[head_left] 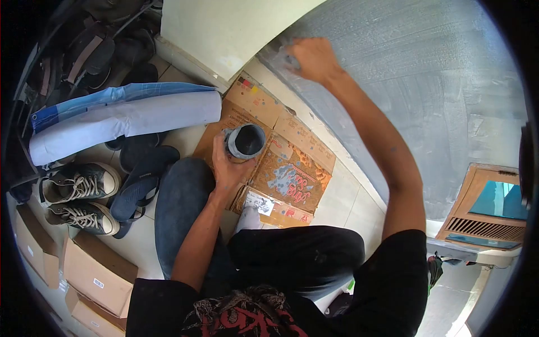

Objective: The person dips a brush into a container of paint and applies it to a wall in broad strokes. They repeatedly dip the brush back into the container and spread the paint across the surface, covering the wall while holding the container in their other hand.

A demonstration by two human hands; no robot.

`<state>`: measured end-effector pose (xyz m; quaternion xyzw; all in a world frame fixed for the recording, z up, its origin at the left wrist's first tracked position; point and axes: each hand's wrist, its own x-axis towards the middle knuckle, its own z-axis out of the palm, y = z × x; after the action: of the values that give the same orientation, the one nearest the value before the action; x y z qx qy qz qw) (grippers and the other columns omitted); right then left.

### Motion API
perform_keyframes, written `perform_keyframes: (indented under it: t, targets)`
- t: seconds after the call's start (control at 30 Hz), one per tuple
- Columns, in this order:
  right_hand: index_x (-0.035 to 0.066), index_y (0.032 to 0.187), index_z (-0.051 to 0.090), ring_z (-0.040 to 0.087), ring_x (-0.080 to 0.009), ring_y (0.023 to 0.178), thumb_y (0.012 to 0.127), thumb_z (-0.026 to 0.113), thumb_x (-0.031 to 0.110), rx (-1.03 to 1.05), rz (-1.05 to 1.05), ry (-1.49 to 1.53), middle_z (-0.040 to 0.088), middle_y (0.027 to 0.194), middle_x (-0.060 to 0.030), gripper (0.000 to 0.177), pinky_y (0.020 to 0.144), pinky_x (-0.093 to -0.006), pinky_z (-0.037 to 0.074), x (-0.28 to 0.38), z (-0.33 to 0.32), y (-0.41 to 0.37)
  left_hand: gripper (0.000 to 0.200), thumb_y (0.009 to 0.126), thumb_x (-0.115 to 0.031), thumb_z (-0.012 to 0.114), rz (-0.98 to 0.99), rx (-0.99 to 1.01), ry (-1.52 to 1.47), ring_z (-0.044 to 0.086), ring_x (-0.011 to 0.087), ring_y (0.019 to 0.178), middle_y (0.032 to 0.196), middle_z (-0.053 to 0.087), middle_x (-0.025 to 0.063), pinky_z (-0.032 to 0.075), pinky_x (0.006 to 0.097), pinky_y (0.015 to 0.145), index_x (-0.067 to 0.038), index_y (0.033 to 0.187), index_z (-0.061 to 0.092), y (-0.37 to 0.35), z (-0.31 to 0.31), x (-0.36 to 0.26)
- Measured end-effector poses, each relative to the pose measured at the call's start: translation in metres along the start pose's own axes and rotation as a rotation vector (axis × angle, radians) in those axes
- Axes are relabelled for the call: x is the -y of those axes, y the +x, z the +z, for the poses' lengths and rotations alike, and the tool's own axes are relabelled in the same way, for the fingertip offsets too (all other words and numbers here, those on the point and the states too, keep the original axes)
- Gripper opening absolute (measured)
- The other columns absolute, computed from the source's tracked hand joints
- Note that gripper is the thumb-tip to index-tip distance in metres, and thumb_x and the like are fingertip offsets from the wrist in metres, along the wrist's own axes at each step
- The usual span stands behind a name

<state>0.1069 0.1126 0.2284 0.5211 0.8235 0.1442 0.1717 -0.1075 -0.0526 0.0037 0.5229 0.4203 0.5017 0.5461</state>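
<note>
My left hand [225,167] is wrapped round the side of a paint-smeared cup [247,140] with a dark inside, its mouth facing up, above the cardboard. My right hand [315,58] reaches far out to the grey-painted wall [415,84], close to the wall's left edge. Its fingers are curled closed around a small grey thing pressed at the wall; I cannot tell what it is. Wet-looking grey streaks cover the wall around and to the right of that hand.
Flattened cardboard [292,174] with grey paint spots lies on the tiles below the wall. To the left are a rolled banner [126,121], sneakers [81,182], sandals [140,185] and open cardboard boxes [98,275]. A wooden-framed vent window [485,208] is at right.
</note>
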Motion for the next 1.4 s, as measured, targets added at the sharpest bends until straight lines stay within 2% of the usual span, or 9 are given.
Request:
perform_keyframes:
  t: [0.23,0.3,0.47,0.57,0.73,1.0,1.27,1.33,1.4]
  targets:
    - [0.015,0.097,0.074,0.069,-0.0296,0.084,0.079,0.078,0.033,-0.295,0.129,-0.336,0.071,0.093,-0.0101,0.026,0.074,-0.0430,0.053,-0.077,-0.171,-0.064,0.067,0.057,-0.005,0.086,0.052,-0.018,-0.032,0.059,0.0335,0.102,0.109,0.056,0.0169,0.049,0.0401,0.087,0.001,0.115,0.053,-0.003,0.003,-0.012]
    - [0.004,0.071,0.062,0.057,-0.0207,0.057,0.081,0.073,0.019,-0.463,0.070,-0.425,0.060,0.066,-0.0094,0.021,0.056,-0.0353,0.046,-0.084,-0.245,-0.078,0.064,0.059,-0.006,0.085,0.058,-0.020,-0.052,0.060,0.0330,0.100,0.108,0.056,0.0166,0.049,0.0398,0.087,0.001,0.114,0.053,-0.003,0.003,-0.018]
    - [0.001,0.077,0.064,0.053,-0.0200,0.057,0.081,0.073,0.015,-0.601,0.252,-0.319,0.057,0.066,-0.0101,0.017,0.058,-0.0359,0.045,-0.073,-0.336,-0.114,0.064,0.060,-0.007,0.085,0.132,-0.062,-0.094,0.061,0.0328,0.099,0.107,0.057,0.0159,0.049,0.0395,0.087,0.001,0.116,0.054,-0.003,-0.003,-0.029]
    - [0.002,0.077,0.065,0.054,-0.0225,0.056,0.082,0.073,0.020,-0.479,0.181,-0.299,0.060,0.067,-0.0114,0.020,0.057,-0.0387,0.045,-0.075,-0.311,-0.121,0.066,0.060,-0.008,0.086,0.097,-0.051,-0.099,0.061,0.0324,0.101,0.108,0.057,0.0163,0.049,0.0392,0.089,0.001,0.117,0.053,-0.004,-0.007,-0.031]
    - [0.007,0.094,0.070,0.066,-0.0322,0.083,0.068,0.076,0.019,-0.148,-0.167,0.052,0.066,0.090,-0.0149,0.029,0.073,-0.0409,0.052,-0.044,-0.168,-0.100,0.068,0.059,-0.006,0.086,0.087,-0.058,-0.096,0.059,0.0333,0.105,0.111,0.055,0.0172,0.049,0.0398,0.090,0.002,0.118,0.053,-0.006,-0.001,-0.002]
    - [0.015,0.089,0.072,0.068,-0.0335,0.087,0.077,0.072,0.031,0.232,-0.063,0.190,0.069,0.091,-0.0120,0.019,0.071,-0.0467,0.052,0.030,0.011,-0.020,0.073,0.054,0.001,0.088,0.025,-0.025,-0.110,0.058,0.0364,0.107,0.111,0.054,0.0176,0.048,0.0413,0.092,0.001,0.118,0.052,-0.001,0.000,-0.007]
    - [0.013,0.087,0.073,0.069,-0.0353,0.084,0.077,0.073,0.032,0.131,-0.005,0.102,0.070,0.089,-0.0126,0.022,0.068,-0.0469,0.053,0.020,0.036,0.010,0.079,0.053,0.003,0.088,0.078,0.054,0.050,0.058,0.0371,0.106,0.114,0.053,0.0174,0.048,0.0418,0.092,0.000,0.122,0.051,0.003,-0.003,-0.011]
    - [0.013,0.087,0.073,0.069,-0.0350,0.083,0.076,0.073,0.032,0.109,0.027,0.040,0.070,0.089,-0.0123,0.022,0.067,-0.0466,0.053,0.010,0.015,-0.003,0.070,0.063,-0.002,0.087,0.077,0.036,0.006,0.060,0.0224,0.111,0.118,0.058,0.0147,0.051,0.0368,0.092,0.001,0.123,0.050,0.001,0.000,-0.003]
    - [0.014,0.088,0.073,0.070,-0.0331,0.084,0.077,0.074,0.033,0.149,0.042,-0.107,0.071,0.091,-0.0107,0.021,0.066,-0.0458,0.053,-0.009,-0.017,-0.021,0.070,0.064,-0.001,0.086,0.076,0.041,-0.075,0.060,0.0224,0.111,0.120,0.058,0.0145,0.051,0.0367,0.093,0.000,0.124,0.050,-0.002,0.005,-0.002]
